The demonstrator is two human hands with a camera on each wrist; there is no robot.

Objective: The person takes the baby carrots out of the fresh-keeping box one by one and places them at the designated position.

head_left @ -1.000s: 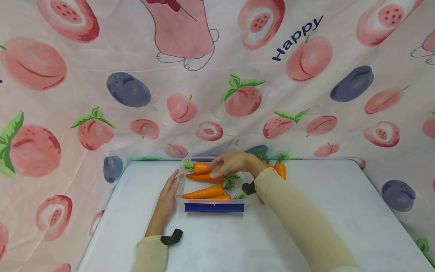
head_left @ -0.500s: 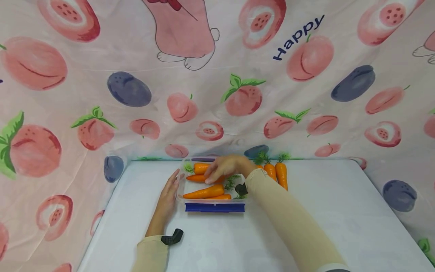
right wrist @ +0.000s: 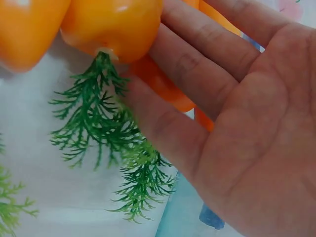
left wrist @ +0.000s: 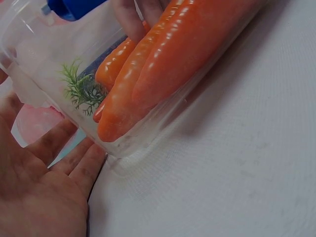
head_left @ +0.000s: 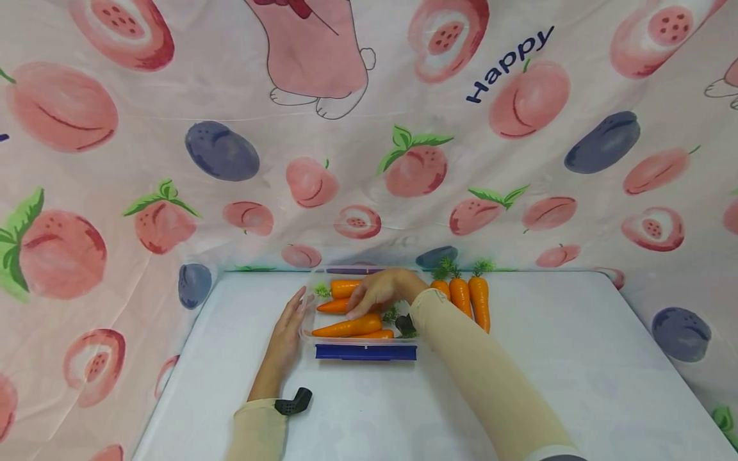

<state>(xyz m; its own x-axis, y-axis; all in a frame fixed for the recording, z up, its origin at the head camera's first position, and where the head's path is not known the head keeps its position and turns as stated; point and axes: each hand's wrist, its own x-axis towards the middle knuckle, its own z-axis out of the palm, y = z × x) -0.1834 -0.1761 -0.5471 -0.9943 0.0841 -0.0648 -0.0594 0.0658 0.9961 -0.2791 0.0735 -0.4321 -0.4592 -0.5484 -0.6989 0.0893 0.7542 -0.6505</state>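
A clear plastic box (head_left: 364, 341) with a blue latch flap (head_left: 366, 352) holds several orange carrots with green tops. My left hand (head_left: 286, 330) rests against its left wall; in the left wrist view the fingers (left wrist: 86, 165) are straight. Inside the box is my right hand (head_left: 377, 292), its fingers touching a carrot (head_left: 332, 307) in the middle. That hand covers the carrot's leafy end in the head view. In the right wrist view the fingers (right wrist: 192, 69) lie nearly straight alongside a carrot (right wrist: 116, 27). Another carrot (head_left: 348, 326) lies nearer the box's front.
Three more carrots (head_left: 480, 298) lie side by side on the white table (head_left: 576, 358), right of the box and partly behind the right sleeve. A fruit-printed cloth (head_left: 357, 160) hangs behind the table.
My right hand has moved down and towards the front inside the box. The middle carrot has shifted slightly towards the front with it. My left hand stays at the box's left wall.
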